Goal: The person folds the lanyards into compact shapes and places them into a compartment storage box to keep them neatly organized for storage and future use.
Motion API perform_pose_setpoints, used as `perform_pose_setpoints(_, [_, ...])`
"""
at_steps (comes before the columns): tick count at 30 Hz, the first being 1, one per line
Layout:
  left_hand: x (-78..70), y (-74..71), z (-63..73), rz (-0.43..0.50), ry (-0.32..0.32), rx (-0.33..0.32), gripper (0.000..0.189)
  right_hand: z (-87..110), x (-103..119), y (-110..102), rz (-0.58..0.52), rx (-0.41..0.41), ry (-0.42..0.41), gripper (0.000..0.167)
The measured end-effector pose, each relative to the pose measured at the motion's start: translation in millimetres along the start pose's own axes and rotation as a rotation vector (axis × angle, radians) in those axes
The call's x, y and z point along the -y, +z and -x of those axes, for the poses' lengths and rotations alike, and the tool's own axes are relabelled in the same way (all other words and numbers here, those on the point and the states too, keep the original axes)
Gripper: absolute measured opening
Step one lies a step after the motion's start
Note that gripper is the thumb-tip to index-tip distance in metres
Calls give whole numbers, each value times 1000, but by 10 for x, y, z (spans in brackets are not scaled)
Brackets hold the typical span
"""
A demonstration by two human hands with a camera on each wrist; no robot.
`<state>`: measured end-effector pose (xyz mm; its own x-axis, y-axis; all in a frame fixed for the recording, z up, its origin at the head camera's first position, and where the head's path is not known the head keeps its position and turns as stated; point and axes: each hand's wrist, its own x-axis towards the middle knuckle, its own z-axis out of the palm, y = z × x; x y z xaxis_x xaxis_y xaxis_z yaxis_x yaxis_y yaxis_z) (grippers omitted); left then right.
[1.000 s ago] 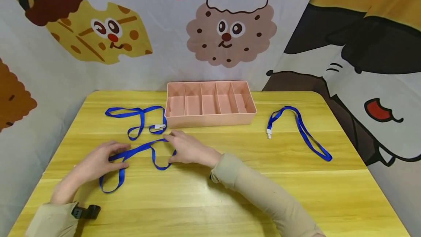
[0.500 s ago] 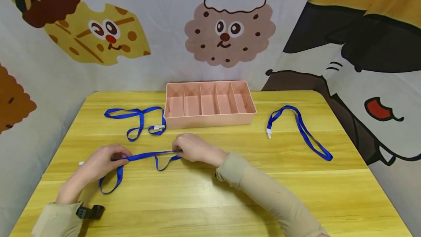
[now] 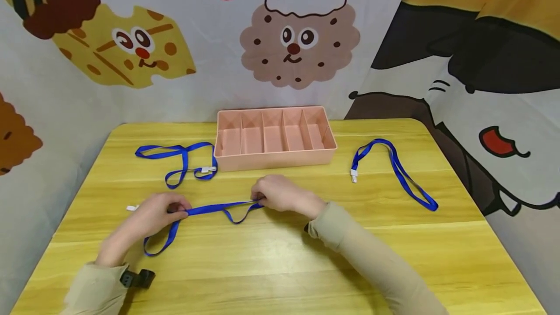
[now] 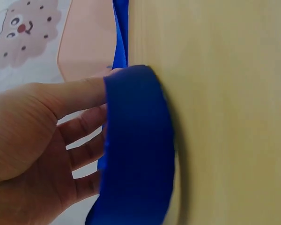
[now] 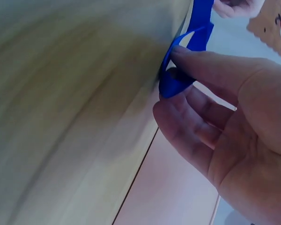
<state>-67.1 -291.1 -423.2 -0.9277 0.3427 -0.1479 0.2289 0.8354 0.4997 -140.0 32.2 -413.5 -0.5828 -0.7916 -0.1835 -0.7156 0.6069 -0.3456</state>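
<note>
Cartoon-printed cloth (image 3: 210, 62) hangs behind our wood-grained table (image 3: 262, 266). Our left hand (image 3: 153, 215) pinches a blue strap (image 3: 210, 209) between thumb and fingers, and our right hand (image 3: 282, 193) pinches its folded end, so the length between them runs nearly straight, on the near side of the pink box (image 3: 275, 160). One loop droops below the left hand, a smaller one beside the right. We judge the step in hand to be straightening this strap; the next move seems to call for firm pinches and the loose loops brought into line. Just beyond the left hand we see a white clip (image 3: 131, 207); we cannot tell how it joins the strap. Farther out, the left lanyard (image 3: 185, 159) lies close against the box's corner, and the right lanyard (image 3: 395, 163) well apart. We have open room toward ourselves and rightward; the box's front wall limits reaching forward.
</note>
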Motion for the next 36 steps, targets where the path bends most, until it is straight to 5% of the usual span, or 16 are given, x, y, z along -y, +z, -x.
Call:
perform_pose_setpoints(8, [-286,128,-222,0,41,39,4,333,-342,-6,-32,-48,11,10])
perform_pose_setpoints(20, [-805,405,-598,-27,112,96,7,1031,-726,25,-7,-138,125,8])
perform_pose_setpoints(25, [-985,533,-676,7,93,92,7,1257,-839,76,8,-174,206,10])
perform_pose_setpoints(36, [-1058,604,-709,-1,53,43,5,1365,-1060,-21,8,-172,248,11])
